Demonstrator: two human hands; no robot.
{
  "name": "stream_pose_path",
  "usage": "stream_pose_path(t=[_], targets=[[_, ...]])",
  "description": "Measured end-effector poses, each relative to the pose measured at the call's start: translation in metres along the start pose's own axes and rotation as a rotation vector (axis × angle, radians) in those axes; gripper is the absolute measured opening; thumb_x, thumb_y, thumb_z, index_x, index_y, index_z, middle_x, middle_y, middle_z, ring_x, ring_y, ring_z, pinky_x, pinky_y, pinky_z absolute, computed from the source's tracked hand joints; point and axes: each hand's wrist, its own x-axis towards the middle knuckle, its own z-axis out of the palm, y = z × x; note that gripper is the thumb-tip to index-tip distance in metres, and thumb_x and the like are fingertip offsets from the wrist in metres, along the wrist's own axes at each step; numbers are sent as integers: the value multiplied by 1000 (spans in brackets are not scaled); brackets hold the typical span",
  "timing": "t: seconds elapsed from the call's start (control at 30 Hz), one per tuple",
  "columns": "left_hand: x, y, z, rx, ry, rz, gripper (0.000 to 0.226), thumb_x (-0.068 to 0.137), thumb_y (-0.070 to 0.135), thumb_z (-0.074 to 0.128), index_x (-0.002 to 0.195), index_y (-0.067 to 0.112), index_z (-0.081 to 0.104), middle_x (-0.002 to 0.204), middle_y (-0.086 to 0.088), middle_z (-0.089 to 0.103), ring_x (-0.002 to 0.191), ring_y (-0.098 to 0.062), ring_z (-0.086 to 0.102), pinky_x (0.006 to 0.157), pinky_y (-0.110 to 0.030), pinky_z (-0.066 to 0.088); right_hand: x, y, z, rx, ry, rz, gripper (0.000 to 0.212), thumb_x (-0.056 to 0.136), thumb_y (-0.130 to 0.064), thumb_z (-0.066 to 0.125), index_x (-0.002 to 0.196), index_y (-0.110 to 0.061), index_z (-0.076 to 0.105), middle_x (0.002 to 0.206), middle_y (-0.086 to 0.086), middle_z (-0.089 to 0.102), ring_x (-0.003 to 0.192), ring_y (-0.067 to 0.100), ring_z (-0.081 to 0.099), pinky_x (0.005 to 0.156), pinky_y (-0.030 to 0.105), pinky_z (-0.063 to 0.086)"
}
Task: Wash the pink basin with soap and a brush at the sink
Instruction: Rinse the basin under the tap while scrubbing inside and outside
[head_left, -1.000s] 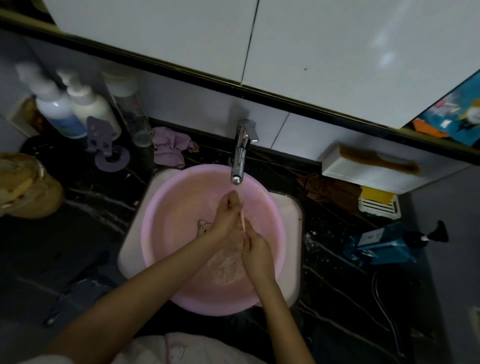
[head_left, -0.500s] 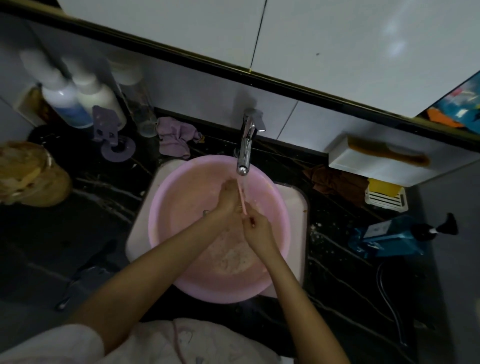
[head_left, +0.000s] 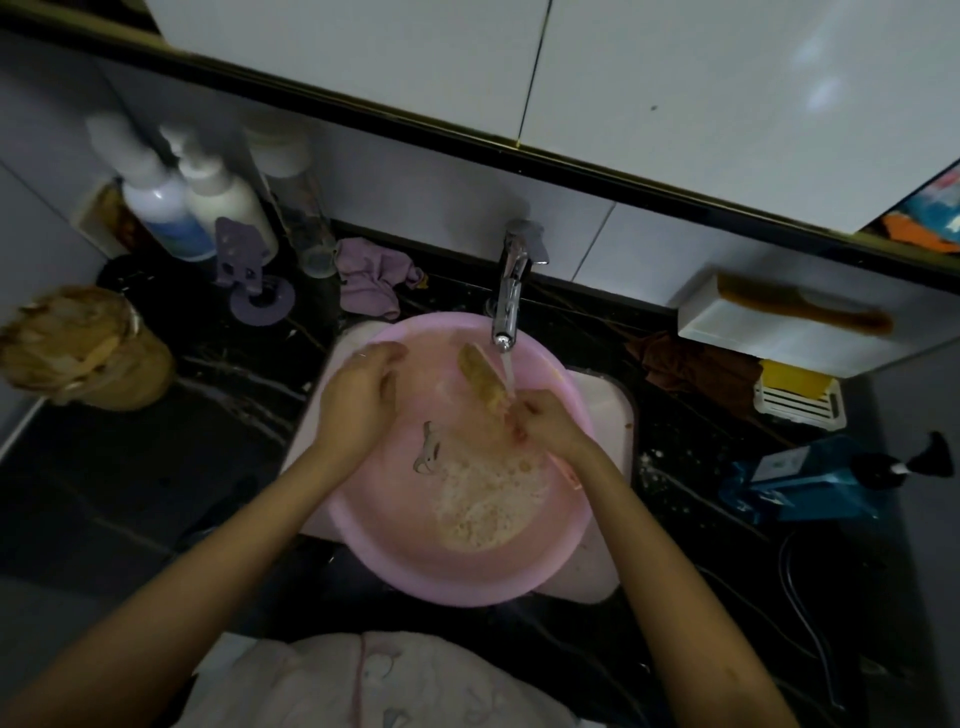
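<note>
Right now, gripping brush (head_left: 480, 376) in right hand (head_left: 545, 423), fingers curled round the handle end. Holding it on a diagonal, long axis running lower-right to upper-left: yellowish bristle head up-left, pointing toward faucet (head_left: 511, 291), handle end down-right inside the fist. Head tucked just beside the water stream (head_left: 506, 371), touching it as far as can be told. Hovering left hand (head_left: 358, 395) over the basin's left side, fingers loose & slightly bent, pinching nothing, apart from the brush. Working over pink basin (head_left: 415, 566), set in white sink (head_left: 610, 415) directly below the spout, w/ foamy water (head_left: 488, 499) pooled toward its right-hand bottom. Elsewhere on dark counter (head_left: 156, 467): white bottles (head_left: 223, 202) at back left, purple cloth (head_left: 371, 283) just left of faucet, blue pump bottle (head_left: 810, 483) lying on its side at right, yellow bar (head_left: 792, 379) on a slatted dish nr the wall.
</note>
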Motion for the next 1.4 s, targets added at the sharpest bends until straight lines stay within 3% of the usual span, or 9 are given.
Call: stream_pose_path(t=[0.13,0.23,0.4,0.63,0.8,0.93,1.1,1.3,1.4], targets=[[-1,-17,-11,221,-79,-147,62,74,8,67,131,6,44,129,-21,44,113,-41,46,86,-47,44,5,-9,0,-181,-25,-105,15,93,-12,51,84,-2,59,71,6,56,60,14,49,62,27,42],[0,-22,-13,72,-191,-325,49,80,8,59,127,4,44,117,-23,54,97,-40,56,66,-36,43,6,-11,-2,-250,-26,-112,22,95,-22,49,103,-7,63,94,13,67,78,22,61,73,33,47],[10,-6,-36,-171,-61,-226,33,79,-3,58,112,0,57,99,-16,61,84,-18,51,70,-28,37,11,-6,-19,-937,19,-207,45,96,-25,41,141,-22,40,117,13,51,100,34,57,75,35,41],[34,22,-59,-222,-75,-91,54,68,-13,52,118,5,63,105,-16,67,93,-25,62,77,-27,45,4,15,-40,-1152,68,-243,51,100,-36,34,148,-40,16,114,14,53,94,34,60,69,40,44],[29,30,-65,-207,-67,-67,57,69,-13,49,120,9,63,102,-11,67,90,-20,60,75,-25,42,-20,27,-31,-1000,-129,6,42,100,-40,37,142,-41,35,120,9,59,104,30,59,83,34,46],[29,31,-65,-210,-74,-65,67,71,-14,49,134,10,51,134,-5,55,123,-15,49,97,-18,35,-32,34,-28,-639,-300,166,34,96,-42,47,123,-24,59,113,3,59,99,23,59,86,31,45],[29,32,-65,-206,-80,-50,70,72,-15,47,137,10,47,139,-4,50,127,-8,41,98,-13,29,-42,25,-44,-518,-505,147,39,95,-19,53,134,-14,50,121,-6,52,109,9,49,86,14,33],[28,33,-66,-251,-88,-41,69,71,-18,46,135,7,49,133,1,51,121,-2,37,92,-7,28,-1,14,-54,-895,-59,34,31,95,-38,46,113,-22,65,109,4,64,104,25,60,80,30,41],[31,29,-65,-242,-116,-9,70,68,-18,44,132,8,52,135,-2,53,127,-11,42,98,-16,31,7,1,-59,-1063,39,-168,42,98,-50,33,127,-30,56,107,5,64,96,24,62,76,29,43]])
